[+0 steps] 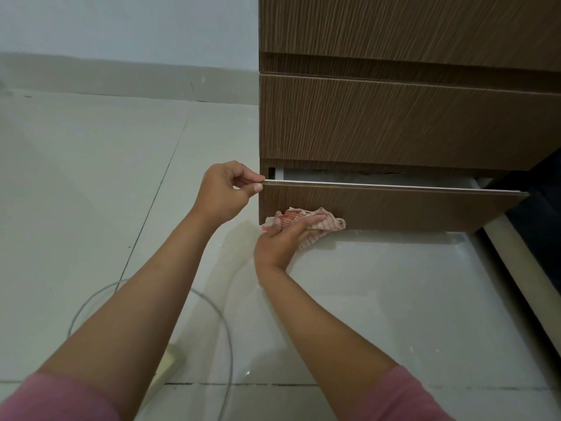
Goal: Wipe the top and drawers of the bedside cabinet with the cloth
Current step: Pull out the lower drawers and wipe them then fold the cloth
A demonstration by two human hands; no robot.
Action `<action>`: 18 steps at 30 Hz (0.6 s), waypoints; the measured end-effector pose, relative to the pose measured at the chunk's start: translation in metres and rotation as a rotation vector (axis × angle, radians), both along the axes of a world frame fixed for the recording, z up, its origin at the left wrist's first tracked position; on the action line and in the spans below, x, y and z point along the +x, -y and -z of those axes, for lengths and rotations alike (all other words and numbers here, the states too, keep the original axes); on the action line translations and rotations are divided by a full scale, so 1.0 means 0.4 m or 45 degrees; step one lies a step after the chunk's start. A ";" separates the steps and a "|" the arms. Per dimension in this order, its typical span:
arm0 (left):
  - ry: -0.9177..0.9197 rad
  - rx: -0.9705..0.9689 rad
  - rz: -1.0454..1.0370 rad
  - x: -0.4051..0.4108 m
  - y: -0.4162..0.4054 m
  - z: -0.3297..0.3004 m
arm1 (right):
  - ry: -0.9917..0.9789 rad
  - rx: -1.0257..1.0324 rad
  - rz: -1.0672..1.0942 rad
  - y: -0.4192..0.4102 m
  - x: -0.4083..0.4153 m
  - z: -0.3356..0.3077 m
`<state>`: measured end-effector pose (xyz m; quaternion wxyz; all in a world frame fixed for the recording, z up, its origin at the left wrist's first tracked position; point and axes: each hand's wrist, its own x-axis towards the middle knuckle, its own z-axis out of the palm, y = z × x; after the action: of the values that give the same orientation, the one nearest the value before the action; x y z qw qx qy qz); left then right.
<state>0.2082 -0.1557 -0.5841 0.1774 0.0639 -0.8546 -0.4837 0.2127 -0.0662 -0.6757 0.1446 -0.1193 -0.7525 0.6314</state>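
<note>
Bedside cabinet (pixel 409 117) fills the upper right — brown wood-grain fronts, standing on a pale tiled floor (pixel 91 192).

Bottom drawer (pixel 394 208) is pulled out a little; a gap shows behind its top edge, with a white inner panel and some of the dim interior visible. The two drawer fronts above it sit flush and closed.

Left hand (pixel 224 189): fingers (pixel 243 177) pinched closed on the top left corner of the bottom drawer front, thumb below the edge and the other fingertips on top of it.

Right hand (pixel 282 241): curled around the cloth (pixel 303 221) and pressing it flat against the lower left part of the bottom drawer front, near its bottom edge. Thumb is on the left of the bundle, the other fingers laid across it towards the right.

Cloth is white with a red grid pattern and bunched up; one end sticks out to the right past the fingertips, and a flap hangs below the hand, close to the floor.

Both forearms are bare, with pink sleeves (pixel 409 396) at the bottom of the frame.

On the floor under the left arm — a thin grey cable (pixel 212 302) in a loose loop, plus a cream-coloured block (pixel 167 366), partly hidden by the arm. Can't tell what the block is.

Dark object at the far right, beside the cabinet; not identifiable.
</note>
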 end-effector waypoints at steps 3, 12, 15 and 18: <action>-0.003 0.002 -0.008 0.002 -0.003 0.001 | 0.021 0.022 0.021 -0.045 -0.014 0.001; -0.113 -0.077 -0.123 0.011 -0.027 0.008 | -0.191 0.101 0.069 -0.178 -0.066 -0.076; -0.140 -0.097 -0.168 0.010 -0.037 0.012 | -0.221 0.121 0.072 -0.201 -0.091 -0.102; -0.137 -0.095 -0.198 0.007 -0.045 0.009 | -0.180 0.131 0.073 -0.211 -0.102 -0.116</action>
<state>0.2109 -0.1377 -0.5875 0.2624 0.0973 -0.8538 -0.4390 0.1720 0.0181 -0.6294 0.2212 -0.0883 -0.7681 0.5943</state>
